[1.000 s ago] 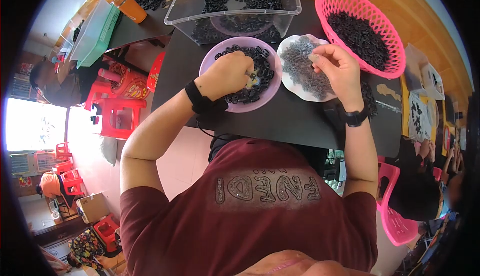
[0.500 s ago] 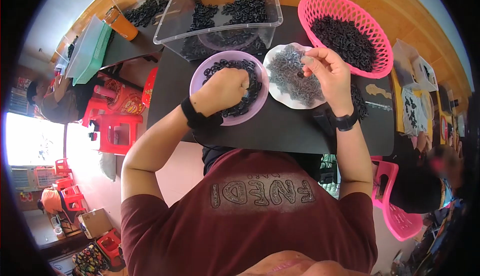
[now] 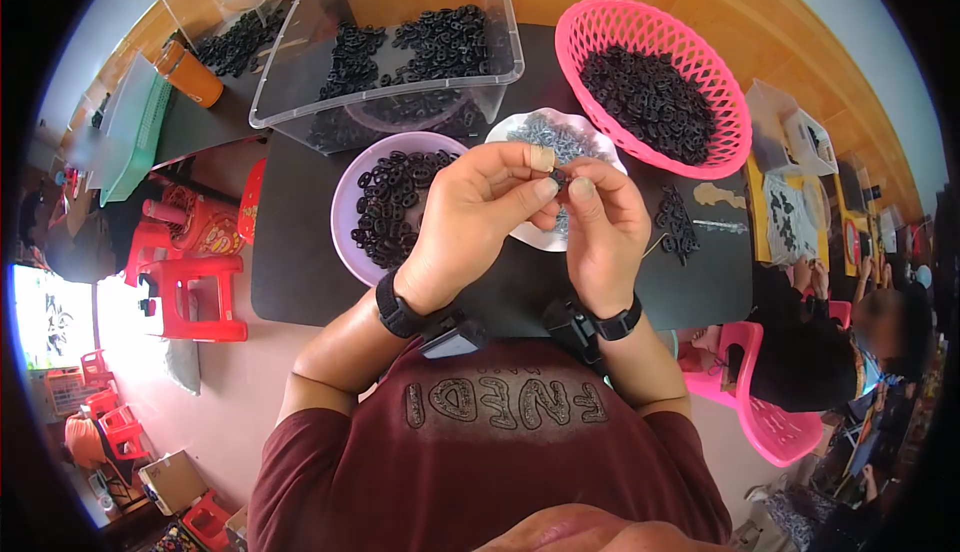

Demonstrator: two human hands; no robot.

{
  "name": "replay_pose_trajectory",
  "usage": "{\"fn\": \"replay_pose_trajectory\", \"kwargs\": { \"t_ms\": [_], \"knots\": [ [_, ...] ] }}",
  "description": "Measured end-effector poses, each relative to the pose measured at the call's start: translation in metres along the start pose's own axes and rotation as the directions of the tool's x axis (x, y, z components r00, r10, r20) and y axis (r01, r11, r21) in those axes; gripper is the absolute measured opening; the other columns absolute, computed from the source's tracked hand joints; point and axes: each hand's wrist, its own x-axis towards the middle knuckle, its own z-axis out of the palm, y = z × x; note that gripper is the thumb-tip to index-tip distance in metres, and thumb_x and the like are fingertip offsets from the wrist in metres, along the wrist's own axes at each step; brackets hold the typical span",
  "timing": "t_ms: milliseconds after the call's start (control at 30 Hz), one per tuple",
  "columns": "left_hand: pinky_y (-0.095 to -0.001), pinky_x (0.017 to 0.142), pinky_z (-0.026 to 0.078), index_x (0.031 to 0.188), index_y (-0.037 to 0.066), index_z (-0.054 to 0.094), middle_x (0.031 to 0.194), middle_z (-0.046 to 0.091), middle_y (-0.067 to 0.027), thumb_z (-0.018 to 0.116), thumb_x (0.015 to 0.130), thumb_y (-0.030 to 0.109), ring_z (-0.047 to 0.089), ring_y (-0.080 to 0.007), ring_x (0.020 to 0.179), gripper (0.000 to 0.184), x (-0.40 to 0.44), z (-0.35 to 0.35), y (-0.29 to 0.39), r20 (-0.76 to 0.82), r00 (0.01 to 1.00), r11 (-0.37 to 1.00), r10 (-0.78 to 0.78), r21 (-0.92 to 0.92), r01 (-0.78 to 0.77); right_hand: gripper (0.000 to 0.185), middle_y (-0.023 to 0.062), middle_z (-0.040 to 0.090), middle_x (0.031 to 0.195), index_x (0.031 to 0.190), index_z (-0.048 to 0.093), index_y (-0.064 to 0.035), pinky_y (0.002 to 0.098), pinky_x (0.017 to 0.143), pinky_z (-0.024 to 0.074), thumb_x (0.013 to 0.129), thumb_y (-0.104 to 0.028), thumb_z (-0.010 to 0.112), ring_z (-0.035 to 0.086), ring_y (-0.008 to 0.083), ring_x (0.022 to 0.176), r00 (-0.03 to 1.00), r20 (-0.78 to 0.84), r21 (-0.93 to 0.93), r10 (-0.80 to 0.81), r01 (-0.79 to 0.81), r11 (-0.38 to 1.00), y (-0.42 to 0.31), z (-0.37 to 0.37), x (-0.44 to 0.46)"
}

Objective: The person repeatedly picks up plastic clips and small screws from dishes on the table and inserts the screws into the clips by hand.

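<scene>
Pinched together at the fingertips, the grip of the left hand (image 3: 460, 220) and that of the right hand (image 3: 605, 244) meet on one small dark piece (image 3: 558, 181). It is held up over the near part of the scalloped white plate (image 3: 533, 240), within easy sight. Thumb and forefinger from each side seem to be there so that one hand can steady it while the other works it; the fingers hide most of its shape. A strip of tape (image 3: 542, 158) wraps a left fingertip, perhaps as padding. A thin wire-like bit (image 3: 656, 244) shows beside the right hand; whether it is held, I cannot tell.

The plate carries a heap of fine, pale parts. Left of it stands the lilac bowl (image 3: 342, 197) of black rings, probably set close to keep both supplies within short reach. Beyond the plate to the left is the clear bin (image 3: 508, 17); beyond it to the right, the pink basket (image 3: 738, 142), both with more black parts. Right of the plate, a loose cluster of black parts (image 3: 675, 222) lies straight on the dark tabletop (image 3: 300, 252).
</scene>
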Motion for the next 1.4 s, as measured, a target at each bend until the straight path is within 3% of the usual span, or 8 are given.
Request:
{"fn": "replay_pose_trajectory", "kwargs": {
  "t_ms": [167,400,600,733,1033,1167,1233,1400],
  "knots": [
    [-0.0256,0.072,0.054,0.114,-0.004,0.059,0.096,0.065,-0.0074,0.059,0.094,-0.002,0.064,-0.0126,0.078,0.02,-0.006,0.003,-0.002,-0.043,0.999,1.0,0.006,0.02,-0.005,0.013,0.0111,0.063,0.109,0.104,0.064,0.0017,0.0301,0.09,0.0472,0.092,0.0,0.064,0.06,0.018,0.1,0.997,-0.033,0.08,-0.065,0.068,0.995,0.008,0.002,-0.007],
    [-0.0257,0.072,0.056,0.113,-0.003,0.061,0.095,0.067,-0.0087,0.061,0.093,-0.003,0.066,-0.0137,0.08,0.02,-0.011,0.008,-0.006,-0.098,0.99,0.984,0.104,0.156,-0.088,0.015,0.0109,0.061,0.113,0.108,0.063,0.0001,0.0317,0.091,0.0459,0.093,-0.004,0.063,0.059,0.0179,0.1,0.992,0.015,-0.001,-0.124,0.124,0.992,0.01,0.003,-0.009],
    [-0.0248,0.072,0.057,0.11,-0.004,0.062,0.095,0.068,-0.0092,0.063,0.091,-0.004,0.067,-0.0125,0.077,0.018,-0.012,0.015,-0.013,-0.143,0.97,0.94,0.195,0.311,-0.143,0.011,0.0108,0.063,0.109,0.102,0.065,0.002,0.0288,0.086,0.048,0.091,-0.002,0.066,0.06,0.016,0.097,0.983,-0.103,-0.026,-0.154,0.152,0.988,0.011,0.012,-0.013],
    [-0.0246,0.072,0.057,0.108,-0.005,0.063,0.095,0.069,-0.0095,0.063,0.091,-0.004,0.067,-0.0124,0.077,0.017,-0.01,0.014,-0.018,-0.13,0.956,0.91,0.263,0.362,-0.201,0.012,0.0106,0.063,0.109,0.103,0.065,0.0022,0.0282,0.083,0.0481,0.092,-0.003,0.065,0.059,0.0143,0.094,0.984,-0.151,0.03,-0.09,0.096,0.995,0.01,0.016,-0.013],
    [-0.0247,0.073,0.056,0.109,-0.004,0.064,0.095,0.069,-0.0087,0.061,0.093,-0.003,0.067,-0.0122,0.08,0.017,-0.005,0.004,-0.006,-0.124,0.984,0.954,0.126,0.288,-0.086,0.028,0.0118,0.065,0.111,0.116,0.063,0.0052,0.033,0.091,0.0502,0.099,-0.016,0.058,0.062,0.0193,0.101,0.997,-0.037,0.125,0.068,-0.063,0.99,-0.001,-0.003,-0.01],
    [-0.0229,0.067,0.054,0.104,-0.005,0.065,0.085,0.069,-0.0061,0.062,0.093,0.002,0.065,-0.0089,0.073,0.014,0.0,-0.004,0.001,-0.055,0.992,0.95,0.117,0.298,-0.095,0.026,0.0072,0.068,0.097,0.115,0.063,0.0046,0.0286,0.08,0.052,0.097,-0.014,0.061,0.064,0.0139,0.086,0.985,0.042,-0.048,0.169,-0.167,0.985,-0.021,-0.006,0.009],
    [-0.0232,0.066,0.054,0.103,-0.005,0.065,0.083,0.069,-0.0066,0.062,0.092,0.002,0.065,-0.0093,0.072,0.013,0.003,-0.01,0.008,-0.039,0.996,0.949,0.085,0.308,-0.069,0.026,0.0032,0.066,0.091,0.115,0.064,0.0041,0.0227,0.072,0.0498,0.092,-0.01,0.067,0.061,0.0083,0.08,0.928,0.151,-0.395,0.342,-0.26,0.881,-0.029,-0.008,0.019],
    [-0.0229,0.066,0.053,0.109,-0.004,0.063,0.087,0.068,-0.0061,0.062,0.093,0.006,0.063,-0.0086,0.071,0.018,0.01,-0.033,0.049,0.036,0.998,0.739,0.044,0.671,-0.057,0.019,0.0004,0.062,0.078,0.107,0.066,0.0025,0.0219,0.067,0.048,0.09,-0.005,0.067,0.058,0.0074,0.071,0.882,0.276,-0.477,0.383,-0.22,0.851,-0.033,-0.008,0.046]
  ]
}}
